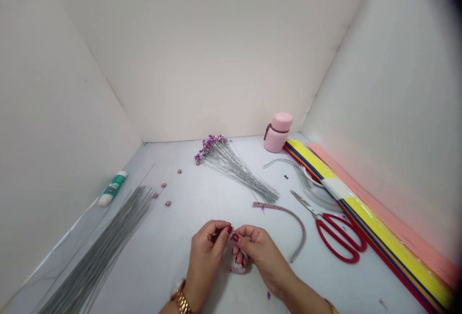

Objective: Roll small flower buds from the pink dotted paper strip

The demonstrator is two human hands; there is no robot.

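Observation:
My left hand and my right hand meet low in the middle of the view, their fingertips pinching a small pale item too small to make out. A curved pink strip with purple specks lies just beyond my right hand, and a pink piece shows beneath my fingers. I cannot tell whether the two are joined. A bundle of silver wire stems tipped with small purple flowers lies farther ahead.
Grey wires lie at left, near a glue tube and tiny pink flowers. Red-handled scissors, a clear plastic ring and a pink bottle stand right, beside yellow-striped paper strips. White walls enclose the surface.

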